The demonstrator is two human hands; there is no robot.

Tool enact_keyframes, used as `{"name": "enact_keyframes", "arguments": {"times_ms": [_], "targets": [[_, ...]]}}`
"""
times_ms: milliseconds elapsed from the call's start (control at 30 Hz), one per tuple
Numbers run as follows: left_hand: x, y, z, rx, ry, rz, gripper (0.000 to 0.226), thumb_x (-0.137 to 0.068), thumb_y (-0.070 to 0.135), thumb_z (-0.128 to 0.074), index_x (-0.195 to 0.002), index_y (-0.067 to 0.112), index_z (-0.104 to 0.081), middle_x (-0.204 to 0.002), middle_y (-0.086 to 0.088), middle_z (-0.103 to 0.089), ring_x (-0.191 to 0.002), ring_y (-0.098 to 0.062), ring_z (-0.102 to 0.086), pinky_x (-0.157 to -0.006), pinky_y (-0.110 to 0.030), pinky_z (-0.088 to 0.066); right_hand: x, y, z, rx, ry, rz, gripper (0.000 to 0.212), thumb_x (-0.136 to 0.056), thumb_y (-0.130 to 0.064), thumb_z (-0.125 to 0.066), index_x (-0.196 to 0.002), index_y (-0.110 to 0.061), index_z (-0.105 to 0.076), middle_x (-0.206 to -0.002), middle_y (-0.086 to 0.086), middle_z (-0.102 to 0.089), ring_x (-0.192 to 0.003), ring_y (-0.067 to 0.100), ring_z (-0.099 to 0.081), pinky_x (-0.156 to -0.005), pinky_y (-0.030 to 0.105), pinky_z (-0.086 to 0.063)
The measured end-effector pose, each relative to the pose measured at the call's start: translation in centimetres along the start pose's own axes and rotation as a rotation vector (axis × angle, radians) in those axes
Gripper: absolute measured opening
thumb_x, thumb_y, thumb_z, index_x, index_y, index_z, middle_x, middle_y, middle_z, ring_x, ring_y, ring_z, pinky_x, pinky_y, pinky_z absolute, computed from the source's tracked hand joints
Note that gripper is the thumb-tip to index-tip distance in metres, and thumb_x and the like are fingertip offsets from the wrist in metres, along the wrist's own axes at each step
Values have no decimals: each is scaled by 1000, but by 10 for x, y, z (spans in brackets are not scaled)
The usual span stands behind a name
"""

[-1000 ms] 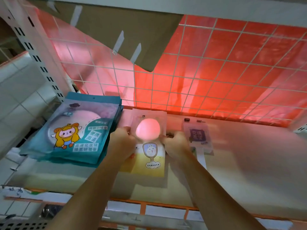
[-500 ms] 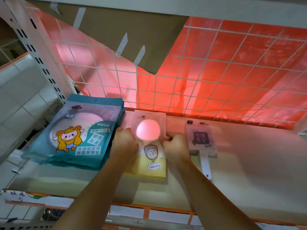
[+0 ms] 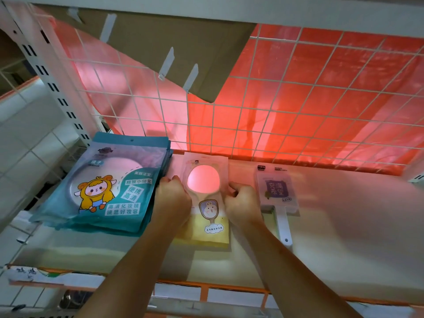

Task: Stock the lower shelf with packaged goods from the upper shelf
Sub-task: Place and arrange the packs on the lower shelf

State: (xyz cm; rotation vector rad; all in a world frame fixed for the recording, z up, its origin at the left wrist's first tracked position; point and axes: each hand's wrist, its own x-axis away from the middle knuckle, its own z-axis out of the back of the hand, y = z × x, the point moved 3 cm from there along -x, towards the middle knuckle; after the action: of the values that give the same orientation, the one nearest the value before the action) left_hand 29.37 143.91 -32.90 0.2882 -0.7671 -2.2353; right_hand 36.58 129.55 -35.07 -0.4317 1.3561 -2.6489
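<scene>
left of the mirror packet (image 3: 205, 203) lies a stack of teal packets (image 3: 110, 187), its right edge just beside the packet and close by the left hand's knuckles. the left hand (image 3: 173, 198) sits at the packet's left edge, fingers curled in and pinching that edge level with the round pink window. the packet lies flat on the shelf board (image 3: 344, 216), its long axis running from the wire grid (image 3: 298, 99) behind it toward the person, pink end far and yellow end near. the right hand (image 3: 243, 203) mirrors the left at the packet's right edge, fingers curled and gripping it at the same height. right of the packet, just beyond the right hand, lies a purple hand-mirror pack (image 3: 278, 191) with a white handle pointing toward the person.

the hands flank the packet evenly, neither nearer, both on its far half. so the packet should come straight back along its length. the near yellow end is unsupported and may droop, and the neighbours on either side leave little room to swing.
</scene>
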Motion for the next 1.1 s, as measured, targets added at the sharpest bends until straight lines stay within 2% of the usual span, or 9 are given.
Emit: {"name": "enact_keyframes", "arguments": {"times_ms": [67,133,267,400,467,567,733,933,1100], "targets": [[-1,4,0,-69,60,-79,19,-89,8,-48,-103,0,-58,-106,-20,-53,-96,-35,-51,-77,-35,-40,3,-4,5,-55,42,11,25,-90,-24,-55,-108,-17,-71,-92,-4,-73,-84,20,-66,-76,36,-56],[-1,9,-1,-102,114,-177,20,-89,9,-48,-100,1,-62,-99,-17,-58,-86,-27,-50,-72,-30,-34,7,-12,14,-5,70,76,21,-93,-18,-51,-84,-16,-70,-71,-5,-66,-68,14,-61,-58,23,-47],[6,38,3,-97,109,-307,27,-98,21,-42,-86,9,-63,-82,-5,-56,-69,-15,-47,-64,-22,-35,17,-26,39,171,186,235,41,-95,-18,-47,-55,-21,-39,-52,-6,-43,-50,8,-42,-54,24,-30],[23,78,4,-132,61,-456,41,-97,26,-42,-56,19,-39,-58,3,-41,-53,-11,-40,-58,-26,-39,35,-32,73,388,276,330,35,-100,-25,-36,-70,-13,-50,-75,13,-62,-72,28,-58,-67,33,-41],[35,99,3,-129,26,-538,45,-97,27,-42,-53,22,-31,-55,4,-37,-57,-18,-40,-61,-30,-35,44,-31,95,429,315,327,37,-101,-25,-31,-85,-8,-60,-89,13,-64,-85,28,-59,-79,36,-43],[52,128,-3,-71,24,-679,40,-94,23,-47,-56,19,-37,-58,1,-41,-58,-22,-41,-59,-29,-26,58,-24,128,446,379,321,29,-101,-21,-36,-87,-10,-59,-95,11,-65,-90,28,-59,-81,34,-40],[81,169,-21,-62,35,-804,26,-93,25,-49,-71,14,-55,-73,-11,-60,-73,-30,-55,-62,-29,-23,74,-1,178,405,459,255,26,-101,-22,-40,-77,-15,-48,-83,9,-62,-81,28,-59,-79,41,-48],[123,221,-48,5,-8,-932,28,-93,30,-46,-67,20,-42,-65,-1,-48,-61,-21,-40,-58,-31,-30,101,29,246,352,574,223,29,-100,-22,-43,-72,-16,-49,-76,8,-63,-70,25,-59,-71,38,-50],[171,265,-67,26,-27,-1056,31,-90,27,-46,-61,19,-42,-59,-9,-54,-55,-29,-46,-56,-29,-28,129,54,300,386,632,187,31,-101,-24,-43,-71,-15,-47,-69,4,-53,-63,20,-46,-62,29,-35]]}}
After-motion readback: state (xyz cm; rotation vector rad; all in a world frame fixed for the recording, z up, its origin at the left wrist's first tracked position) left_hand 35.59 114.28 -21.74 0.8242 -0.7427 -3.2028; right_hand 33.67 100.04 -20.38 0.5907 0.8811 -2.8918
